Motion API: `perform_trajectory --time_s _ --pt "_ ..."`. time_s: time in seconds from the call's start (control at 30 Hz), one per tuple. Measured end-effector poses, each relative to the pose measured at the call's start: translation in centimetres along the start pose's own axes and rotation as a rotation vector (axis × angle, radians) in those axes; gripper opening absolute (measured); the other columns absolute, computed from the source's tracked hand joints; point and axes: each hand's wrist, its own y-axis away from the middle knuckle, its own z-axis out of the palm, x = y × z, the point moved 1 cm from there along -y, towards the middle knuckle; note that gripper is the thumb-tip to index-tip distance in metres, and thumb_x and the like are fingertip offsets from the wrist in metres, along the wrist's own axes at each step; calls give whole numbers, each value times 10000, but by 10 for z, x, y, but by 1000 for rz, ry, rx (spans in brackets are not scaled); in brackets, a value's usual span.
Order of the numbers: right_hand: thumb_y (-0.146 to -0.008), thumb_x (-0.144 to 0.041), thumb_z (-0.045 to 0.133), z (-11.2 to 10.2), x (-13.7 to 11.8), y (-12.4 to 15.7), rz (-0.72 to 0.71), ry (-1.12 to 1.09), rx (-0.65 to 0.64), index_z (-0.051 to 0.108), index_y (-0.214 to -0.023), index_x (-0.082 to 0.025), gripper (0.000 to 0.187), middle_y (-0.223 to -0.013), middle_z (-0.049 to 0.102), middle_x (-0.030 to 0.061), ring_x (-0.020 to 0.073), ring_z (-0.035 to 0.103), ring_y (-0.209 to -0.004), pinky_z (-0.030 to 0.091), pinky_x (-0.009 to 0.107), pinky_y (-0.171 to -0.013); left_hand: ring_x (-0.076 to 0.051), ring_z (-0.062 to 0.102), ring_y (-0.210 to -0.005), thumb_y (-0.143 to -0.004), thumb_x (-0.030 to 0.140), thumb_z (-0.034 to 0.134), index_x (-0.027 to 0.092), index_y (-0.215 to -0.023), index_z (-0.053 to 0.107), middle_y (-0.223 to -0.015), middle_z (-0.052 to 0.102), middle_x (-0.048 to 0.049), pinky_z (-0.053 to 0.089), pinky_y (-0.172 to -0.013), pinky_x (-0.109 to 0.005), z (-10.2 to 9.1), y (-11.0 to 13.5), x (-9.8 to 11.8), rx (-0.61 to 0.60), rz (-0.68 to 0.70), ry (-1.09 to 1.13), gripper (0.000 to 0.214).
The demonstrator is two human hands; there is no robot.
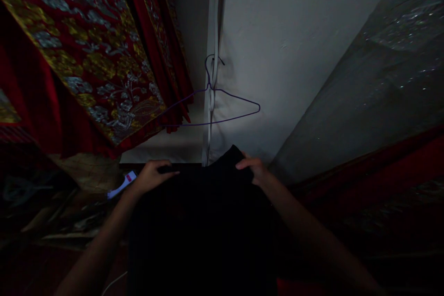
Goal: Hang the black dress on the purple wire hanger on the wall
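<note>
A black garment (pixel 201 222) hangs in front of me, held up by both hands at its top edge. My left hand (pixel 152 176) is closed on the garment's upper left edge. My right hand (pixel 252 169) pinches its upper right corner, which rises to a peak. Just above the garment, a thin purple wire hanger (pixel 222 101) hangs empty from a hook on the white wall (pixel 284 55). Neither hand touches the hanger.
Red cloth with gold and silver embroidery (pixel 86 46) hangs at the upper left. A grey, shiny plastic-covered surface (pixel 374 83) slopes down on the right, above dark red fabric (pixel 381 180). A small white object with a pink label (pixel 121 186) lies beside my left hand.
</note>
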Motion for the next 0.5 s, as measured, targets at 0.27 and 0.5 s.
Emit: perform_trajectory --time_s 0.27,0.5 --pt "-679 -309 804 -5 -21 -33 -430 836 -7 666 -968 -194 340 -986 713 64 249 653 -952 518 395 -897 -248 723 -820 -811 492 685 253 -1001 768 -904 778 -49 520 -755 -303 -56 4 -25 -191 25 -319 316" --pt "-826 -202 582 2 -71 -81 -914 970 171 588 -1281 -210 455 -1294 647 76 240 592 -1225 427 380 -1063 -291 727 -897 -839 504 611 254 -1087 755 -986 784 -94 516 -819 -346 -59 -5 -16 -208 -62 -424 381"
